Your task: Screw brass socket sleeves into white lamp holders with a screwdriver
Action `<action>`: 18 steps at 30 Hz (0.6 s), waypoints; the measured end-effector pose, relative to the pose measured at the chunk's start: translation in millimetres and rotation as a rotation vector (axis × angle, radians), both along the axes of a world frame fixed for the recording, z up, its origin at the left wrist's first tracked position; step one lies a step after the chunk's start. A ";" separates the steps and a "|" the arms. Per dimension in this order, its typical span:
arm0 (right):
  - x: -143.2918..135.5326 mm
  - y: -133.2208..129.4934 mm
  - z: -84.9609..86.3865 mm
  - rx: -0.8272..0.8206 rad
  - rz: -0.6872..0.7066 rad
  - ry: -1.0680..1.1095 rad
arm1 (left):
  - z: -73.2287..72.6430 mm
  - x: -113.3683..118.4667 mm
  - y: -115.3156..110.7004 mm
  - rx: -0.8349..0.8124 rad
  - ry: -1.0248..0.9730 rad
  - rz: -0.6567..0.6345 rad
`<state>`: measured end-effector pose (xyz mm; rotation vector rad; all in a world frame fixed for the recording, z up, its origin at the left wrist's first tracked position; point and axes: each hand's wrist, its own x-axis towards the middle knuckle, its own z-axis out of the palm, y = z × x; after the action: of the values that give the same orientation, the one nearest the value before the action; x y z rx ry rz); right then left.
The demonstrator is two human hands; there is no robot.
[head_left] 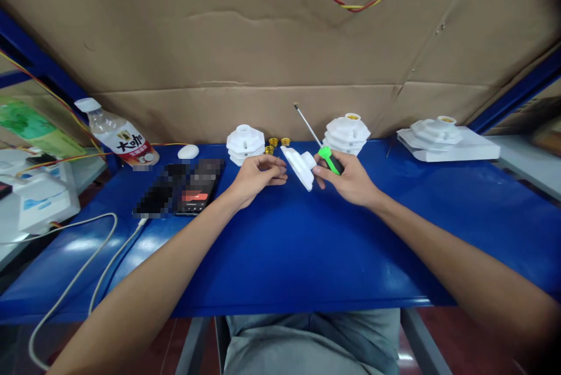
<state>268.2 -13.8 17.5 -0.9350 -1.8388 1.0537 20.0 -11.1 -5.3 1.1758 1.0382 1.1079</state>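
My right hand (353, 179) is closed round a screwdriver (326, 156) with a green and black handle, its shaft pointing up and to the left. The fingertips of that same hand also grip a white lamp holder (300, 166), tilted so its wide base faces left. Just left of that base is my left hand (260, 178), thumb and fingers pinched together; whatever may be between them is too small to make out. Behind it stand several brass screw shells (272, 142) and a stack of white lamp holder bodies (245, 144).
Another lamp holder stack (346, 132) stands behind my right hand. More holders rest on a white box (460, 144) at right. On the blue table (298, 258) at left are two phones (199, 188), a bottle (120, 135), a white oval object (188, 152) and a cable (105, 275).
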 end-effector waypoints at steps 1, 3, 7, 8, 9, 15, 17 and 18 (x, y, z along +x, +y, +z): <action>0.4 0.9 -1.0 -0.006 0.013 0.006 | 3.1 3.7 -3.9 -0.017 -0.057 -0.015; 1.5 3.4 -4.6 -0.028 0.028 0.022 | 9.4 10.7 -11.4 -0.032 -0.137 -0.013; 1.6 7.6 -15.8 -0.103 0.005 0.109 | 17.3 20.4 -21.1 -0.065 -0.229 0.046; 1.1 7.9 -18.2 -0.126 0.005 0.138 | 17.8 21.9 -22.4 -0.079 -0.258 0.057; 0.4 7.9 -20.0 -0.149 0.013 0.167 | 17.8 23.0 -23.3 -0.093 -0.286 0.063; -2.0 6.5 -21.6 -0.221 0.064 0.242 | 14.0 26.0 -24.5 -0.109 -0.371 0.073; -1.7 6.9 -21.6 -0.219 0.054 0.232 | 14.0 25.9 -24.1 -0.110 -0.372 0.075; -1.5 7.2 -21.8 -0.218 0.049 0.228 | 14.4 25.7 -23.9 -0.111 -0.371 0.076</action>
<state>266.7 -6.6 -4.3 -0.8579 -1.5893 1.3541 45.7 -35.0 9.1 0.8085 0.8478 1.2544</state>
